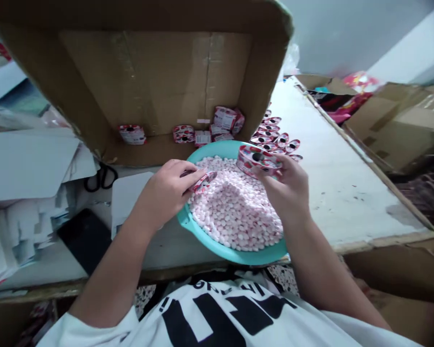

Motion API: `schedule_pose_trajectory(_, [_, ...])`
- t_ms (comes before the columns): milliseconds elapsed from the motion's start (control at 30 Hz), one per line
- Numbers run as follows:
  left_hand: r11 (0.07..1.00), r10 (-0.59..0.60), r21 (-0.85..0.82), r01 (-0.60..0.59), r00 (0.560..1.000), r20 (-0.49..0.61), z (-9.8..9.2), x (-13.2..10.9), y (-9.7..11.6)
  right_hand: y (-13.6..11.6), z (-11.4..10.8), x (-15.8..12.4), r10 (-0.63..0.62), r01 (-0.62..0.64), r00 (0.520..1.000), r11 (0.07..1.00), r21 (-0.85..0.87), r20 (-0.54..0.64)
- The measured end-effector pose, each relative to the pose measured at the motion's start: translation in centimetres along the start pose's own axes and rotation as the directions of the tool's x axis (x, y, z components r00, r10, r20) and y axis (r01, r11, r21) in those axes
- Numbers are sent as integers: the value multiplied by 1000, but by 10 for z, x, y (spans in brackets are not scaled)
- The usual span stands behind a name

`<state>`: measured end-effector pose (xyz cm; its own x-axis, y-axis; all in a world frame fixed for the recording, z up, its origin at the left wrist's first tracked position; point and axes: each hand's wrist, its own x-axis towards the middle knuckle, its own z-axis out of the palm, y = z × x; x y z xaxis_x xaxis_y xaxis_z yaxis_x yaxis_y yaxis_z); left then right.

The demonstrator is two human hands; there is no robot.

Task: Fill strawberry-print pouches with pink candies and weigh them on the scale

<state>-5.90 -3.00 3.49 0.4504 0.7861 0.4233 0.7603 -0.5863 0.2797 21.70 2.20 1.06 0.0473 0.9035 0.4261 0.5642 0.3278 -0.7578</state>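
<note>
A turquoise basin (224, 253) full of small pale pink and white pellets (235, 212) stands in front of me. Above its right part, my right hand (287, 185) grips a red-and-white printed carton sleeve (248, 161) with a dark round opening in its side. My left hand (169, 193) is at the basin's left rim, its fingers closed on a small red-and-white printed piece (203, 182) just over the pellets. The fingers partly cover that piece, so its full shape is hidden.
Behind the basin, a large cardboard box (159, 82) lies on its side with several filled printed packs (224, 118) inside. More printed sleeves (269, 132) stand on the white table (347, 193) at right. At left are scissors (100, 177), white card sheets (25, 164) and a dark flat device (85, 238).
</note>
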Motion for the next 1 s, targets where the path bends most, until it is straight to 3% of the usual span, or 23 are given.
schedule_pose_trajectory(167, [989, 33, 140, -38, 999, 36, 8, 13, 0, -7, -4, 0, 41, -36, 999, 990, 134, -31])
schedule_pose_trajectory(500, [970, -8, 241, -33, 986, 169, -9, 10, 12, -12, -9, -2, -11, 12, 1000, 991, 137, -9])
schedule_pose_trajectory(600, [979, -28, 201, -13, 980, 196, -6, 9, 13, -10, -9, -1, -14, 19, 999, 989, 144, -36])
schedule_pose_trajectory(767, [992, 51, 102, -73, 978, 201, -2, 12, 4, -10, -8, 0, -36, 40, 999, 992, 121, -36])
schedule_pose_trajectory(933, [999, 11, -40, -3, 980, 201, -8, 16, -4, -12, -7, 0, -47, 46, 999, 990, 130, 2])
schedule_pose_trajectory(1000, [1000, 5, -17, -1, 980, 200, -12, 18, -4, -12, -6, 0, -59, 57, 998, 991, 118, 13])
